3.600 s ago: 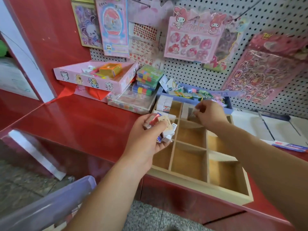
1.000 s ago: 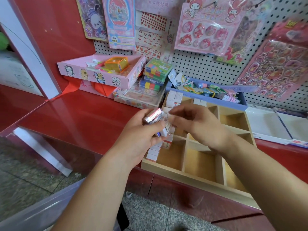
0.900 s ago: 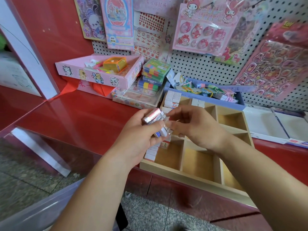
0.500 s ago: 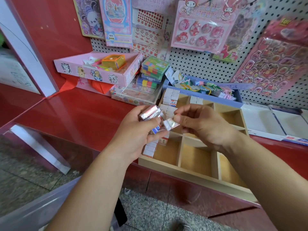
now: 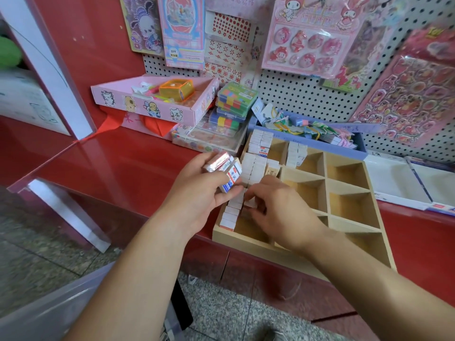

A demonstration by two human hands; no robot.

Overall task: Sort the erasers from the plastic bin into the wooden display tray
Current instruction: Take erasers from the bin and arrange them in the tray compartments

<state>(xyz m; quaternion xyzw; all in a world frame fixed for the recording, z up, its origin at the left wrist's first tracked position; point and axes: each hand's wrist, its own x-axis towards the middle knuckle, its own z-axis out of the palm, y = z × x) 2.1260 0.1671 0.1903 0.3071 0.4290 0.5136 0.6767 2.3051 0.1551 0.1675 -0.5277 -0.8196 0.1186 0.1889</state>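
Note:
The wooden display tray (image 5: 349, 257) with square compartments lies on the red counter. Rows of white wrapped erasers (image 5: 254, 166) fill its left column. My left hand (image 5: 197, 190) grips a bundle of small wrapped erasers (image 5: 222, 168) just left of the tray. My right hand (image 5: 278, 210) reaches down into the left column, its fingers pinching one eraser (image 5: 250, 204) beside the row standing there. The translucent plastic bin (image 5: 49, 313) shows at the bottom left, below the counter.
A blue box (image 5: 320, 141) of trinkets stands behind the tray. A pink box (image 5: 152, 102) and stacked colourful cases (image 5: 234, 102) sit at the back left. White trays (image 5: 406, 178) lie to the right. A pegboard (image 5: 307, 94) with sticker packs rises behind.
My right hand took one eraser from the bundle in my left hand and moved it down into the tray's left column. My left hand stayed nearly in place.

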